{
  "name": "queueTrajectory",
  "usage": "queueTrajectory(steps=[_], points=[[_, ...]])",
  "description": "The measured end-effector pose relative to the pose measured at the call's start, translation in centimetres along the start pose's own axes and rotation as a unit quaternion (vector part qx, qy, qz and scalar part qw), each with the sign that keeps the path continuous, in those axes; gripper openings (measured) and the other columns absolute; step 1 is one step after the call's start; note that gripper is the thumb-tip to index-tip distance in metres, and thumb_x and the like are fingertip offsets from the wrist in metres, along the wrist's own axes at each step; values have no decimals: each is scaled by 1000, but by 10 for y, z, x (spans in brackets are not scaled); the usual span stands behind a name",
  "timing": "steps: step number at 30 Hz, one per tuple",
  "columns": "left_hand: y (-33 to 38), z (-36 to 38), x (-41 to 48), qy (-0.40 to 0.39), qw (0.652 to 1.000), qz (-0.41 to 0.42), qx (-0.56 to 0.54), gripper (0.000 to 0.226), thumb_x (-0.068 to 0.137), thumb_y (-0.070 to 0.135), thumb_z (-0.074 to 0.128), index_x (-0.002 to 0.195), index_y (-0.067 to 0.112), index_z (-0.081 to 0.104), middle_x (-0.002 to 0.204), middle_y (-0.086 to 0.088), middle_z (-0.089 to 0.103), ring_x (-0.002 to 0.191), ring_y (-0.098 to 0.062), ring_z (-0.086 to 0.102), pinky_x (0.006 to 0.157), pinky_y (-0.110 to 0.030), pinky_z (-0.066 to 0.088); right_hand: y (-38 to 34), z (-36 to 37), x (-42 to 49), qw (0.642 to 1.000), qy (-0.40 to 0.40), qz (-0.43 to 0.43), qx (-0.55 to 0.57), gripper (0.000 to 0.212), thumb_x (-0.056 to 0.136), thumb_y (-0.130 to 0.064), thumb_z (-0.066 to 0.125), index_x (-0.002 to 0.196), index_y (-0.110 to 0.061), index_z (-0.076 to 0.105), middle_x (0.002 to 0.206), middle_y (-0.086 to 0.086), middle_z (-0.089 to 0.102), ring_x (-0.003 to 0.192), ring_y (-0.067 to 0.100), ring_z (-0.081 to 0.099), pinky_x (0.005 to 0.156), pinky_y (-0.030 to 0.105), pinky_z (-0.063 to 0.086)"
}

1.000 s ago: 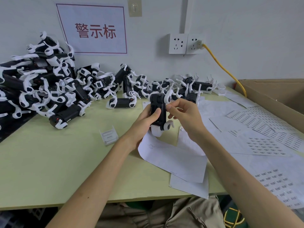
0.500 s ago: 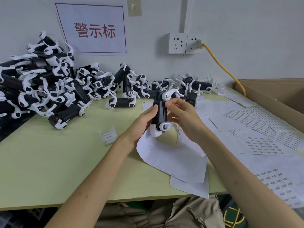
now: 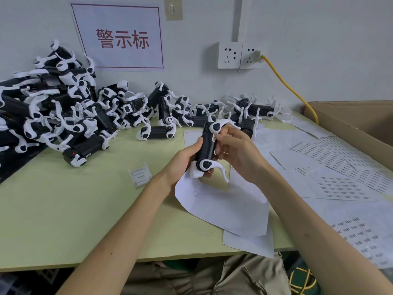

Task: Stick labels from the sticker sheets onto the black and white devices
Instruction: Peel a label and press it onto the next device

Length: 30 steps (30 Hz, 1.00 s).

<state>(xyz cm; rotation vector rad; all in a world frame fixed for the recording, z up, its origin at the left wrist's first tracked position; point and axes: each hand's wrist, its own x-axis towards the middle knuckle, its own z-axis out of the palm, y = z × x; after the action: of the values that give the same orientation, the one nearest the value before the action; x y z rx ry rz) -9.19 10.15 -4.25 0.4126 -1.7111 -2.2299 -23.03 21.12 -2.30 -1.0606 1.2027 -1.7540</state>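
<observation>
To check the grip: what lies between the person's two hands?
In the head view, one black and white device, held between the left hand and right hand.

A yellow cable (image 3: 287,84) hangs from the wall socket (image 3: 251,55).

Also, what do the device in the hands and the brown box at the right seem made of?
The lifted black and white device looks like moulded plastic, smooth with soft highlights. The brown open box looks like matte cardboard, probably corrugated, by its flat folded flaps.
</observation>
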Motion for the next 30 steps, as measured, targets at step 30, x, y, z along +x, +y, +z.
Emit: queueTrajectory(steps=[30], points=[[2,3,-3,-2,1000,7,10,53,96,54,46,109,7,66,95,-16,65,71,-29,57,71,-38,55,0,2,-3,999,-10,-29,-32,22,102,-3,55,83,-12,49,65,0,53,58,15,47,61,23,45]])
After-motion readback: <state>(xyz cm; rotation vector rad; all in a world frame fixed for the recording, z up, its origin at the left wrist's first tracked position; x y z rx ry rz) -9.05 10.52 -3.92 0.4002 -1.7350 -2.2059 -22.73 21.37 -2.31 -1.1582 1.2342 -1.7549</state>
